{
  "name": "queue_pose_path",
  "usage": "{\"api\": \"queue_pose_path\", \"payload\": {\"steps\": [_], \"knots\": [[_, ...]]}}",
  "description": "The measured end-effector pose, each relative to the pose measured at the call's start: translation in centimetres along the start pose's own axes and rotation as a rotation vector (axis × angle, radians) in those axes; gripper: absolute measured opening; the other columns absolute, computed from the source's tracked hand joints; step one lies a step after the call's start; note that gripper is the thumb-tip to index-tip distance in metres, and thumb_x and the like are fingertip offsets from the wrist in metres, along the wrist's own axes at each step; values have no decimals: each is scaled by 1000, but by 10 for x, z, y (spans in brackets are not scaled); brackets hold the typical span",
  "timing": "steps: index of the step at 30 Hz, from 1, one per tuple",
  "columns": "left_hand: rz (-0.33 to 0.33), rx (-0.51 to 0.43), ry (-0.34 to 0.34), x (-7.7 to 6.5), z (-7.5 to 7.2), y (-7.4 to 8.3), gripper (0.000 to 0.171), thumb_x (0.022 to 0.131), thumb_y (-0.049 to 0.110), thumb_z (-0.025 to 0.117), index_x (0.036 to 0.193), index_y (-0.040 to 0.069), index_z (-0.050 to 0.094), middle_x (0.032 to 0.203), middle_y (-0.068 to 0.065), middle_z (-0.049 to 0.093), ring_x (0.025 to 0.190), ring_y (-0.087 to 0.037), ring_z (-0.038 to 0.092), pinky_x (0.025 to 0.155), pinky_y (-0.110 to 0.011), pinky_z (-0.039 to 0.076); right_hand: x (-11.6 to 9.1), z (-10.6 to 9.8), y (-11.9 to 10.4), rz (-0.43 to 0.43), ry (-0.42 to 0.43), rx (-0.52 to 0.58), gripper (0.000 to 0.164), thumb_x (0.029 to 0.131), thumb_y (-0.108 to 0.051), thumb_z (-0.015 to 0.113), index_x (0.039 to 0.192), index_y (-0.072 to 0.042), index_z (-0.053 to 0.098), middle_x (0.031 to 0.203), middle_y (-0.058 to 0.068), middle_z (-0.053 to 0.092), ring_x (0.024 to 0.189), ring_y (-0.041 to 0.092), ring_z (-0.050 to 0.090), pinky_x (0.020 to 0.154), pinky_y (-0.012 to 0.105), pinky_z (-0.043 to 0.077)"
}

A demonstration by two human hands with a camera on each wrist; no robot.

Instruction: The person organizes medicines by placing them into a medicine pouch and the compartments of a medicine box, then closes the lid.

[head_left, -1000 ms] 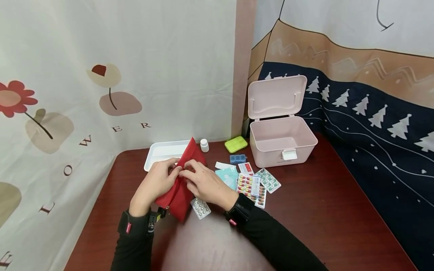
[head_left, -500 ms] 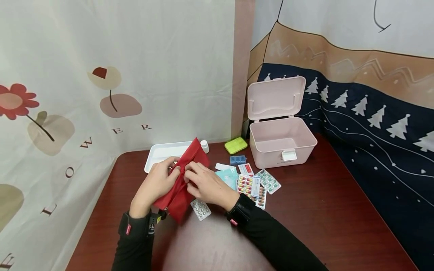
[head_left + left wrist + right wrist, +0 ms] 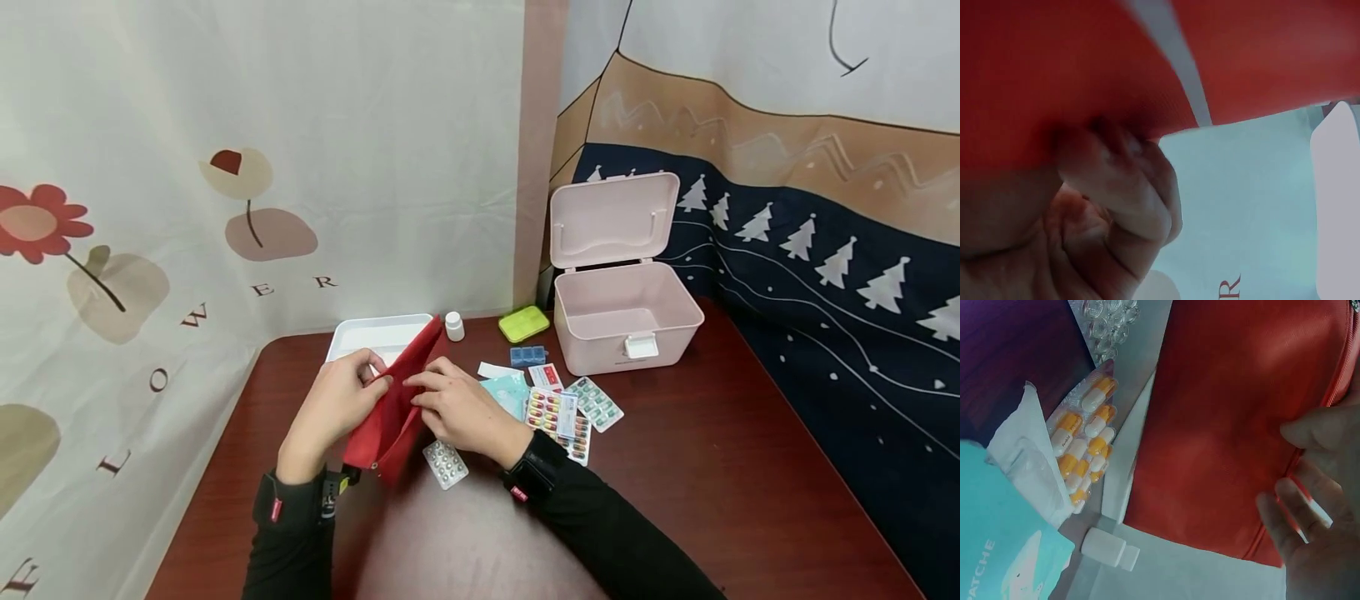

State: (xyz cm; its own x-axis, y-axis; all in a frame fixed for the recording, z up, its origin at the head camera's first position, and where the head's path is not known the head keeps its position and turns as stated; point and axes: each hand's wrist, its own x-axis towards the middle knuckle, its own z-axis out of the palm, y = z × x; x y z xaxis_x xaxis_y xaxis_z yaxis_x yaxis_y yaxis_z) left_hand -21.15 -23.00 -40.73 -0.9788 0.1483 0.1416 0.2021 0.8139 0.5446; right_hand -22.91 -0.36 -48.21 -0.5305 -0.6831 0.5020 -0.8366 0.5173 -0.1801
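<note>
A red zip pouch (image 3: 397, 392) is held tilted over the table, its mouth spread apart. My left hand (image 3: 341, 400) grips its left edge, thumb toward the opening; in the left wrist view, curled fingers (image 3: 1122, 181) lie against the red side. At the opposite edge, my right hand (image 3: 457, 408) pinches the pouch near the zipper, fingers partly bent, as the right wrist view shows. The inside of the pouch is mostly hidden. Just below the right hand lies a silver blister pack (image 3: 446, 464) of round tablets.
Right of the hands lie capsule blister packs (image 3: 543, 408), a light-blue packet (image 3: 506, 392), a red-and-white packet (image 3: 545, 376) and a blue pill box (image 3: 527, 356). Behind are a white tray (image 3: 360, 337), white bottle (image 3: 454, 327), green case (image 3: 523, 323) and open pink box (image 3: 600, 333).
The pouch's mouth has spread wider, its two sides now apart. The left hand has shifted slightly left with its edge; the right hand stays near the zipper. The table items have not moved.
</note>
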Motion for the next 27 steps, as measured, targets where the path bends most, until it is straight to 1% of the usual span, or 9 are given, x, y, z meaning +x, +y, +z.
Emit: {"api": "queue_pose_path", "payload": {"steps": [2, 5, 8, 10, 15, 17, 19, 23, 27], "knots": [[-16, -11, 18, -1, -1, -1, 6, 99, 14, 71, 101, 9, 70, 70, -5, 62, 59, -17, 58, 57, -30, 52, -1, 1, 0, -5, 20, -10, 20, 100, -17, 75, 116, -16, 88, 141, -2, 77, 123, 18, 59, 110, 31, 51], [-51, -21, 38, -3, -3, -2, 6, 100, 14, 69, 103, 9, 71, 72, -6, 62, 59, -18, 58, 56, -31, 52, -2, 1, 1, -12, 43, -30, 19, 98, -16, 76, 113, -16, 88, 141, -3, 78, 119, 19, 59, 108, 34, 50], [-84, -16, 58, -4, -5, -2, 8, 101, 14, 69, 105, 8, 72, 75, -8, 64, 63, -20, 59, 56, -31, 52, -3, 2, 3, -17, 36, -37, 19, 98, -17, 77, 113, -17, 88, 141, -3, 77, 121, 19, 60, 109, 35, 50], [-105, -2, 71, -4, -5, -2, 9, 101, 15, 70, 106, 8, 73, 76, -9, 66, 65, -21, 60, 56, -31, 52, -4, 2, 4, -15, 6, -30, 19, 98, -17, 78, 114, -18, 88, 139, -4, 79, 121, 19, 61, 110, 35, 50], [-143, 25, 80, -5, -6, 2, 11, 103, 18, 72, 107, 9, 73, 78, -10, 70, 67, -22, 64, 57, -31, 53, -7, 1, 8, 55, -133, -14, 20, 101, -17, 76, 119, -18, 87, 126, -5, 83, 122, 16, 67, 107, 34, 51], [-150, 40, 88, -5, -5, 3, 12, 103, 19, 72, 108, 8, 72, 76, -10, 69, 65, -22, 63, 57, -31, 52, -8, 0, 9, 87, -177, -21, 21, 103, -17, 73, 120, -18, 86, 124, -4, 82, 122, 17, 69, 107, 33, 53], [-155, 61, 105, -5, -4, 5, 13, 103, 20, 72, 107, 7, 72, 73, -9, 69, 63, -22, 61, 57, -31, 50, -8, -1, 10, 100, -207, -20, 22, 104, -16, 72, 121, -17, 86, 125, -2, 82, 122, 18, 70, 107, 33, 56], [-151, 107, 136, -5, -1, 9, 13, 103, 18, 68, 104, 6, 71, 68, -9, 68, 57, -21, 57, 54, -32, 45, -7, -1, 9, 77, -259, -26, 21, 103, -16, 72, 119, -16, 86, 121, -1, 82, 118, 19, 71, 104, 32, 58], [-154, 111, 125, -7, 0, 14, 14, 103, 18, 68, 106, 5, 72, 72, -11, 71, 57, -21, 58, 52, -31, 46, -6, -1, 8, 23, -268, -4, 20, 103, -13, 73, 118, -16, 85, 117, -1, 81, 117, 19, 71, 106, 32, 57]]}}
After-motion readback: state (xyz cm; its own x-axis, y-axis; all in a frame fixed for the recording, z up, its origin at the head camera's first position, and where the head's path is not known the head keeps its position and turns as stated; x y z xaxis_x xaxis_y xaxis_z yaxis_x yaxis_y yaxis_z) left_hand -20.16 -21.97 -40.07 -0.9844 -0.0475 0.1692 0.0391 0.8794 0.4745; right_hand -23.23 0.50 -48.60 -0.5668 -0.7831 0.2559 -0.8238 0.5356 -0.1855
